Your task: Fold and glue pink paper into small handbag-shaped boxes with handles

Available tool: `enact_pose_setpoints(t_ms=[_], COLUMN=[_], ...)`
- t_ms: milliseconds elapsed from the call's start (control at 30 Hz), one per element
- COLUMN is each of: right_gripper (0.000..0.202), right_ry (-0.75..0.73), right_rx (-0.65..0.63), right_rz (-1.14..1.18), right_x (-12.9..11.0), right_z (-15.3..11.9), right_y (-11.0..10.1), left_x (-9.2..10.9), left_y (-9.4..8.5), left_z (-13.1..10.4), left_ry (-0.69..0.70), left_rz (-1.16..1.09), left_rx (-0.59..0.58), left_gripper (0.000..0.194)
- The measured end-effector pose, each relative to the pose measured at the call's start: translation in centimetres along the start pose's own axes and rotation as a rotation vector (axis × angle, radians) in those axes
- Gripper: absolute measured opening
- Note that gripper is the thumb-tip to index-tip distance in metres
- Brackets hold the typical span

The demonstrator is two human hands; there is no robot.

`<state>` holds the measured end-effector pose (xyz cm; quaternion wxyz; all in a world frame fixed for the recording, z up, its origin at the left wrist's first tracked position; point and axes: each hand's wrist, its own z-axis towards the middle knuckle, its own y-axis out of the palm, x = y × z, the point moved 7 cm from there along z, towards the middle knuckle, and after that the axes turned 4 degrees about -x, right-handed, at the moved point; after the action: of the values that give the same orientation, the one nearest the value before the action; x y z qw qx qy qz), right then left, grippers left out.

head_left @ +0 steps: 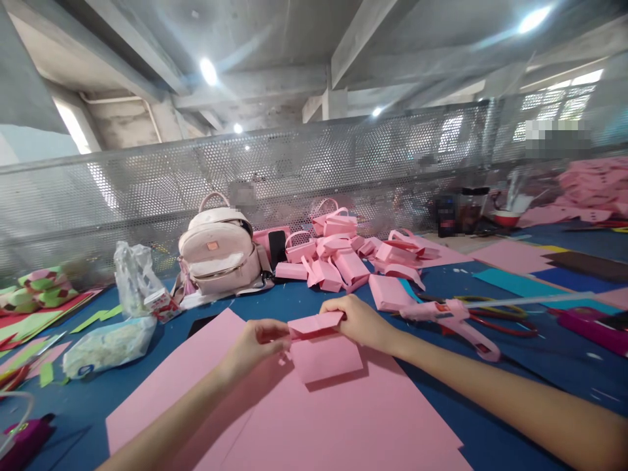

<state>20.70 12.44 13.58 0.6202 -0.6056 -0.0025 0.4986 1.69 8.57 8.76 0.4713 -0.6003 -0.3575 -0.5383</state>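
Note:
Between my two hands is a folded piece of pink paper [328, 358], partly shaped like a small box with a raised flap along its far side. My left hand [262, 337] pinches its left edge. At the far right corner, my right hand [356, 320] grips the flap, with the fingertips partly hidden behind it. Large pink paper sheets [314, 425] lie beneath on the blue table. A pink glue gun [456, 319] with a clear glue stick rests to the right of my right hand, near a finished-looking pink paper box [390, 292].
Behind my hands is a pile of pink paper baskets [338, 255], beside a cream backpack [218, 252]. Left are a plastic bag [135, 278] and a clear packet [108, 347]. Scissors [510, 320], coloured sheets [530, 288] and a magenta case [593, 327] lie right. A perforated metal panel [304, 163] closes the back.

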Motion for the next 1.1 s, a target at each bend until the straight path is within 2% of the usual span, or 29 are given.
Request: enact_pose_setpoints(t_ms=[300, 500, 667, 767, 900, 1100], right_gripper=[0.017, 0.036, 0.029, 0.032, 0.032, 0.022], right_ry=[-0.009, 0.031, 0.019, 0.003, 0.024, 0.007], right_rx=[-0.008, -0.045, -0.084, -0.130, -0.162, -0.204], right_rz=[0.149, 0.278, 0.363, 0.395, 0.390, 0.416], right_x=[0.8, 1.1, 0.1, -0.7, -0.8, -1.0], right_z=[0.4, -0.2, -1.2, -1.6, -2.1, -2.4], right_y=[0.6, 2.8, 4.2, 4.8, 5.4, 6.2], left_x=[-0.4, -0.8, -1.3, -1.4, -1.8, -3.2], left_y=[-1.7, -1.8, -1.4, -1.4, -1.4, -0.9], left_z=[0.0, -0.5, -1.0, -1.3, -1.7, -1.6], left_ry=[-0.015, -0.026, -0.082, -0.112, -0.102, -0.087], left_rz=[-0.037, -0.175, -0.247, -0.238, -0.239, -0.238], left_rx=[0.155, 0.301, 0.302, 0.305, 0.305, 0.243], left_gripper=[0.029, 0.040, 0.042, 0.038, 0.033, 0.039])
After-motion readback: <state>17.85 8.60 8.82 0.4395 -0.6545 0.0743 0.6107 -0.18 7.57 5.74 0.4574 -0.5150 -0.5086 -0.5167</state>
